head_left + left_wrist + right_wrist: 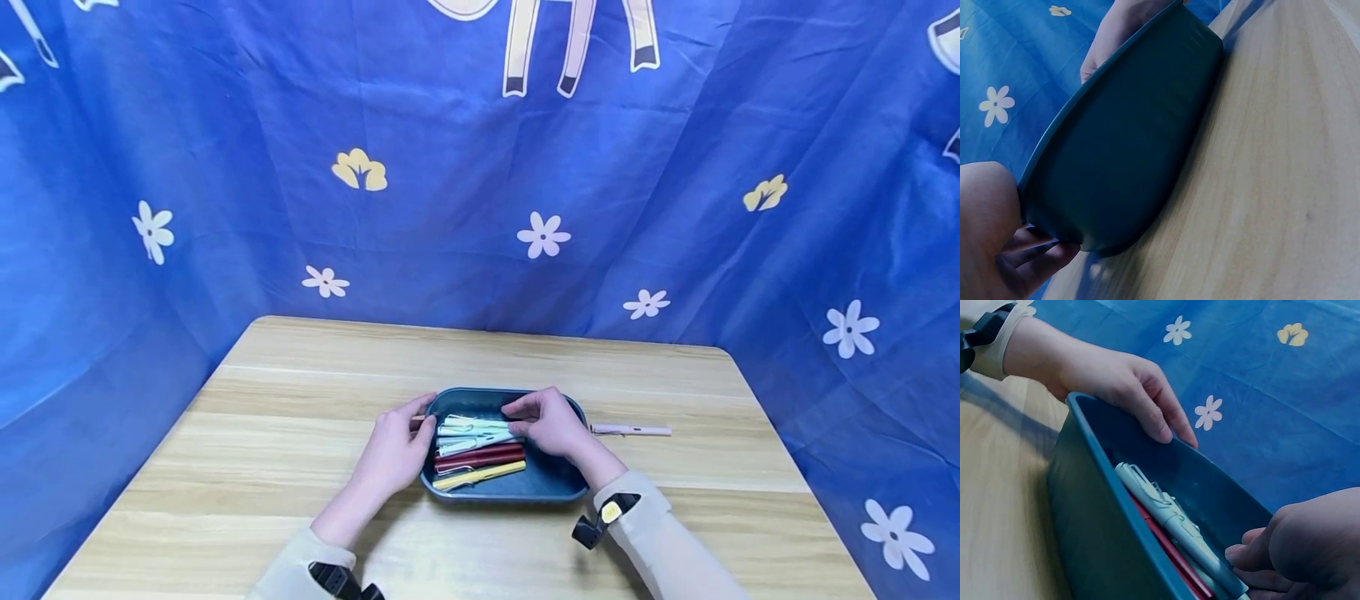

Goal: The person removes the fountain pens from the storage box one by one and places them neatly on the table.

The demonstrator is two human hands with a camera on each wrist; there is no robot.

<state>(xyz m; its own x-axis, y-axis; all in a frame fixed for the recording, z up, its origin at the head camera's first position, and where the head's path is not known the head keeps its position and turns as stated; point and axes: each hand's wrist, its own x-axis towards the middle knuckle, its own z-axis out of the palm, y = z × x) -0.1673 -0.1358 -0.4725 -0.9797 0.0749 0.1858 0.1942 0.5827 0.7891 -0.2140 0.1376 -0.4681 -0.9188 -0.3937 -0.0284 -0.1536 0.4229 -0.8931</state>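
Observation:
A dark teal bin (507,498) stands on the table. Inside its left part lie several pens: light blue pens (472,427), dark red pens (480,457) and a yellow pen (480,476). My left hand (396,450) grips the bin's left end, thumb at the rim and fingers (1047,265) around the outer wall. My right hand (551,423) reaches into the bin from the right. Its thumb and fingers pinch the right end of a light blue pen (1166,512); the exact contact is partly hidden. In the right wrist view, a red pen (1166,545) lies beside the light ones.
A pale lilac pen (633,430) lies on the wooden table (300,375) just right of the bin. Blue patterned cloth (450,250) hangs behind the table and along both sides.

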